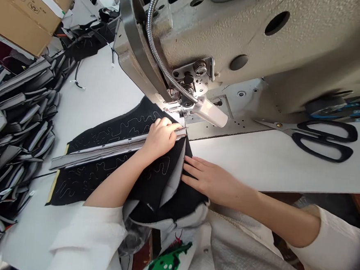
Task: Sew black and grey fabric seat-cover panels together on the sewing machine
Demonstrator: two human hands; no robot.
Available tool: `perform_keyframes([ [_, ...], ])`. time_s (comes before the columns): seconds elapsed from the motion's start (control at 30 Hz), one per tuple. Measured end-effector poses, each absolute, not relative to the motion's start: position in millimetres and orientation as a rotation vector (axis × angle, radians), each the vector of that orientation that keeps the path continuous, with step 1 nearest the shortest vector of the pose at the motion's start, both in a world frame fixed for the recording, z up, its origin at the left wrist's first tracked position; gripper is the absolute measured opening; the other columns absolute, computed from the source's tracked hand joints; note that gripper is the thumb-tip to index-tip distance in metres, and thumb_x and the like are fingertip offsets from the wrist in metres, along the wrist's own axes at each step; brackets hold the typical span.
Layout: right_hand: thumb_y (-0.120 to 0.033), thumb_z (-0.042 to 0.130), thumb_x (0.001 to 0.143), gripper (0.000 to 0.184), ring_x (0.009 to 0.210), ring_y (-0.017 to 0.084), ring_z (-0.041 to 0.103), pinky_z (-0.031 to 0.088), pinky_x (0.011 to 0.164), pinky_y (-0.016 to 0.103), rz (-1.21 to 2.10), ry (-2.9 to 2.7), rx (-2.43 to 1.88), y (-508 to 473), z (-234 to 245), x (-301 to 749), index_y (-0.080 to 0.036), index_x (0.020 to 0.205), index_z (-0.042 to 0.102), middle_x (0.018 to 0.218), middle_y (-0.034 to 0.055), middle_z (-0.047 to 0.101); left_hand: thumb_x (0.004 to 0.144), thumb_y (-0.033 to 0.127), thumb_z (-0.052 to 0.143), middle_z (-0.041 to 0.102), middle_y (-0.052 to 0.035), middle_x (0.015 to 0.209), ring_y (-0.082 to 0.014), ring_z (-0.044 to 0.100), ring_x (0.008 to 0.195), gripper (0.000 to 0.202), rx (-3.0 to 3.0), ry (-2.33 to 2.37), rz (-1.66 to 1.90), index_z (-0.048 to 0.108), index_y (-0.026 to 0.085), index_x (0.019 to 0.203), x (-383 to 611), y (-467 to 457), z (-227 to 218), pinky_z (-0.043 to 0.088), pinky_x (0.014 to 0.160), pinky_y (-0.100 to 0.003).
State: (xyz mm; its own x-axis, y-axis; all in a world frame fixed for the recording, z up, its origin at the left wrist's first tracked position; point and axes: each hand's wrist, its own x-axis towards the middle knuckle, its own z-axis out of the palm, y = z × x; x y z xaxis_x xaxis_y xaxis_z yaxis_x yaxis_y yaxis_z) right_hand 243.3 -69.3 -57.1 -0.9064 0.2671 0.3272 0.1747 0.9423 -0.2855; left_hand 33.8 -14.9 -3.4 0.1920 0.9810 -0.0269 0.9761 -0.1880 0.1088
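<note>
A black fabric piece (99, 178) with pale squiggly stitching lies across the white table, its near end hanging over the edge. Along its middle runs a grey strip (98, 152). My left hand (161, 135) is closed on this strip close to the sewing machine's (223, 43) needle area, thumb and fingers pressed together. Flat on the fabric's right side rests my right hand (209, 180), fingers stretched out beside a folded-up grey edge. The presser foot is partly hidden behind the fabric and the white lamp (210, 112).
Black-handled scissors (318, 136) lie on the machine bed and table at the right. Stacked grey and black fabric pieces (22, 140) fill the left side, with a cardboard box (25, 9) behind. Thread scraps (77, 82) lie on the white table (100, 84).
</note>
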Motion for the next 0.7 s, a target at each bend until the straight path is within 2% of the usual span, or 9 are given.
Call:
perform_keyframes([
  [0.13,-0.013,0.051,0.085,0.034,0.128,0.032,0.043,0.039,0.105,0.048,0.352,-2.748,-0.298,-52,-53,237,-0.010,0.117,0.060,0.126,0.0168,0.055,0.082,0.015,0.041,0.059,-0.0076,0.110,-0.0272,0.048,0.102,0.041,2.288,2.018,0.092,0.068,0.027,0.111,38,0,-6,0.042,0.091,-0.043],
  [0.23,-0.012,0.050,0.083,0.034,0.126,0.032,0.044,0.039,0.106,0.048,0.338,-2.755,-0.291,-43,-50,232,-0.008,0.115,0.061,0.124,0.0172,0.056,0.083,0.016,0.041,0.059,-0.0076,0.113,-0.0280,0.047,0.107,0.041,2.265,2.044,0.134,0.068,0.028,0.111,38,6,-9,0.041,0.094,-0.045],
  [0.33,-0.011,0.051,0.082,0.034,0.127,0.032,0.043,0.037,0.107,0.048,0.338,-2.750,-0.297,-37,-52,230,-0.008,0.115,0.061,0.125,0.0170,0.056,0.083,0.016,0.041,0.059,-0.0082,0.112,-0.0278,0.048,0.107,0.040,2.278,2.049,0.160,0.069,0.027,0.110,36,6,-11,0.041,0.095,-0.045],
  [0.43,-0.016,0.054,0.082,0.038,0.129,0.031,0.042,0.038,0.107,0.047,0.374,-2.724,-0.267,-33,-53,233,-0.008,0.118,0.060,0.128,0.0170,0.055,0.084,0.015,0.041,0.055,-0.0096,0.119,-0.0274,0.045,0.112,0.042,2.367,2.020,0.196,0.066,0.026,0.115,35,-1,-15,0.040,0.099,-0.043],
  [0.57,-0.016,0.044,0.090,0.032,0.120,0.024,0.051,0.044,0.101,0.042,0.356,-2.671,-0.280,-20,-47,241,-0.012,0.116,0.063,0.124,0.0119,0.060,0.086,0.016,0.041,0.048,-0.0122,0.129,-0.0282,0.041,0.117,0.044,2.513,1.989,0.197,0.059,0.021,0.125,36,-12,-21,0.038,0.101,-0.043],
  [0.7,-0.011,0.035,0.094,0.036,0.108,0.021,0.059,0.050,0.092,0.039,0.286,-2.701,-0.359,-6,-39,242,-0.012,0.114,0.065,0.119,0.0111,0.063,0.084,0.017,0.042,0.051,-0.0123,0.123,-0.0292,0.044,0.112,0.039,2.475,2.069,0.220,0.062,0.021,0.118,37,-10,-25,0.041,0.096,-0.044],
])
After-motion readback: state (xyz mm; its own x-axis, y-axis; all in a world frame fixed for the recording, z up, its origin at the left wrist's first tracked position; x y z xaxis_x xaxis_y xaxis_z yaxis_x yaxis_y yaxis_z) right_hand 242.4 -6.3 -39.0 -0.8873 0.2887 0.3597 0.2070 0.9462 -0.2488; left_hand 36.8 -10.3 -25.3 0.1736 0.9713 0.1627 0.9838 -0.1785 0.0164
